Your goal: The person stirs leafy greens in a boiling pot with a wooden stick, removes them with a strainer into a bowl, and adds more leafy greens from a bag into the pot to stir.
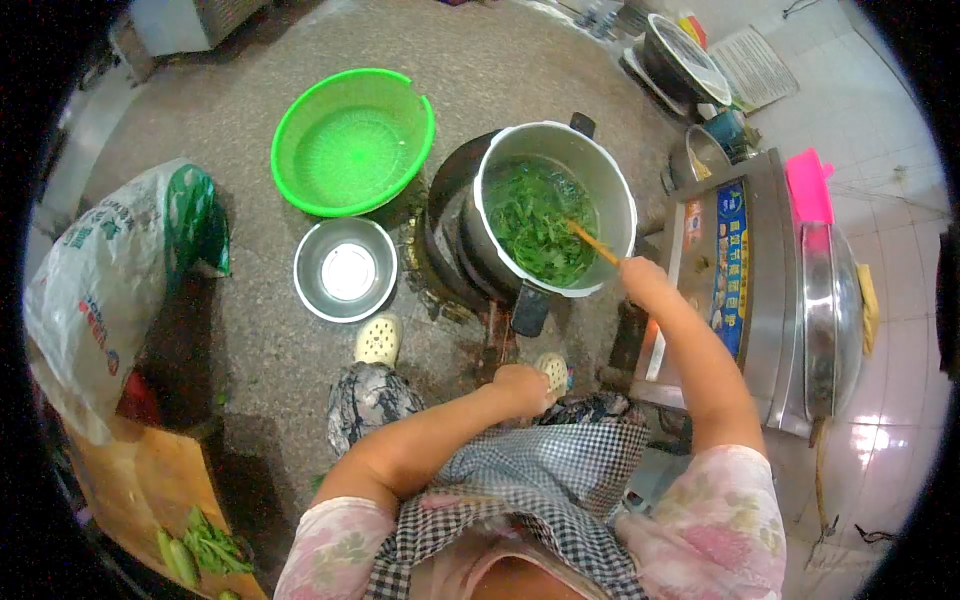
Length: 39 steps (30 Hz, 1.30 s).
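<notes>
My right hand (645, 280) is closed around wooden chopsticks (597, 243), held at the lower right rim of a deep metal pot (612, 185). Their tips reach into leafy greens (540, 225) that lie in liquid inside the pot. The pot has black handles and sits on a round dark stove (445, 215). My left hand (525, 390) rests low in front of my body, near my knee and the checked apron (540, 460). Its fingers are curled in, and nothing shows in them.
Left of the stove are a green plastic basket (425, 165) and a metal basin (388, 290). A plastic bag (110, 270) stands farther left, above a board (150, 465) with green vegetables (205, 545). A metal appliance (750, 290) stands close on the right.
</notes>
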Each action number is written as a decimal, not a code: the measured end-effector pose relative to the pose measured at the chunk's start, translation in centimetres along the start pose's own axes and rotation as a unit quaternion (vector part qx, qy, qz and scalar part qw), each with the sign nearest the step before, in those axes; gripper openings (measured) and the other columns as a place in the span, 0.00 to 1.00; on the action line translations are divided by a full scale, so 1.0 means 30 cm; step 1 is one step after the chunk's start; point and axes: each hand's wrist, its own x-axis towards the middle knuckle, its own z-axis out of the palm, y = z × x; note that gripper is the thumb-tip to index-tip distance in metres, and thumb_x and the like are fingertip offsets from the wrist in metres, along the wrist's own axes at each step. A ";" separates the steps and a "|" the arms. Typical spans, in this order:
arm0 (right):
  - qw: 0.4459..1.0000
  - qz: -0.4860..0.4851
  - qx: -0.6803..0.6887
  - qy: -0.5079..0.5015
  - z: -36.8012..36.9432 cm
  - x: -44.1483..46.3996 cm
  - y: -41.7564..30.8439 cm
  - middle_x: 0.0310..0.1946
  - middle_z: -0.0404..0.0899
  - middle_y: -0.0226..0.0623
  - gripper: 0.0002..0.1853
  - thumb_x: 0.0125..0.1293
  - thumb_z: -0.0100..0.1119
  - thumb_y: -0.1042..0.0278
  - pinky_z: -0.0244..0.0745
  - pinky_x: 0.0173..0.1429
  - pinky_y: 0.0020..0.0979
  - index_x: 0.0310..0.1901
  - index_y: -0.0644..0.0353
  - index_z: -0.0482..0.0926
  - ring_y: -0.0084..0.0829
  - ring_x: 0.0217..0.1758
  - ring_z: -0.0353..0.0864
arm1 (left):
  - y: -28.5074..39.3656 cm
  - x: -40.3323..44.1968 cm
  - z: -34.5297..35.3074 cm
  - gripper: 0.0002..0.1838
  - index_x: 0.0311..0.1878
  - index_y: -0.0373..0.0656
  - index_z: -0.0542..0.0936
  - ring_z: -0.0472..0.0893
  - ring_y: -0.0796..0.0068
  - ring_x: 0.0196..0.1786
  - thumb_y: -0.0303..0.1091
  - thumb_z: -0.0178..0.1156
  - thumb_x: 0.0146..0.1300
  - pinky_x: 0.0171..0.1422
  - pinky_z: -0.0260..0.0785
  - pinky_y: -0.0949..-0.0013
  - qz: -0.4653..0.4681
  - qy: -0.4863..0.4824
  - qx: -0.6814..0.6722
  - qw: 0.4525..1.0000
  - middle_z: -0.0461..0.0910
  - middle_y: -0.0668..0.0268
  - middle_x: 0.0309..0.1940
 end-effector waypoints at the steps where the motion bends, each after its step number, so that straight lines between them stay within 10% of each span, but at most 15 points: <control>1: 1.000 -0.015 0.008 -0.021 0.020 0.021 -0.006 0.35 0.78 0.50 0.11 0.56 0.47 0.72 0.74 0.44 0.42 0.38 0.63 0.77 0.47 0.40 0.79 | -0.002 0.001 0.002 0.24 0.37 0.39 0.79 0.79 0.55 0.42 0.52 0.47 0.57 0.44 0.70 0.57 0.003 0.004 0.001 1.000 0.79 0.53 0.37; 15: 0.990 -0.047 0.090 -0.102 -0.421 -0.373 0.013 0.32 0.78 0.50 0.14 0.55 0.49 0.69 0.73 0.44 0.41 0.42 0.58 0.78 0.46 0.37 0.78 | 0.002 -0.023 0.017 0.25 0.34 0.38 0.80 0.79 0.55 0.40 0.53 0.49 0.55 0.42 0.70 0.56 0.024 0.026 0.000 0.999 0.79 0.53 0.35; 21: 0.992 -0.013 -0.106 -0.068 -0.205 -0.202 0.063 0.31 0.79 0.47 0.12 0.54 0.49 0.72 0.75 0.41 0.40 0.38 0.60 0.79 0.42 0.38 0.79 | -0.012 -0.007 0.021 0.25 0.35 0.37 0.80 0.79 0.56 0.41 0.52 0.50 0.54 0.43 0.70 0.57 0.015 0.012 -0.001 1.000 0.79 0.53 0.36; 30: 0.997 0.009 0.061 0.047 0.078 0.058 -0.124 0.37 0.78 0.49 0.14 0.60 0.42 0.70 0.74 0.44 0.45 0.43 0.61 0.76 0.47 0.41 0.78 | 0.003 -0.008 -0.001 0.24 0.35 0.38 0.80 0.79 0.56 0.41 0.52 0.49 0.56 0.44 0.70 0.57 0.018 0.021 -0.042 0.999 0.80 0.54 0.35; 39: 0.990 -0.129 0.053 0.020 -0.237 -0.164 0.065 0.32 0.78 0.51 0.13 0.55 0.49 0.69 0.72 0.44 0.43 0.41 0.58 0.78 0.48 0.38 0.77 | -0.008 0.000 0.009 0.27 0.33 0.37 0.79 0.79 0.51 0.36 0.56 0.48 0.55 0.39 0.70 0.53 0.039 0.036 -0.050 0.997 0.79 0.51 0.32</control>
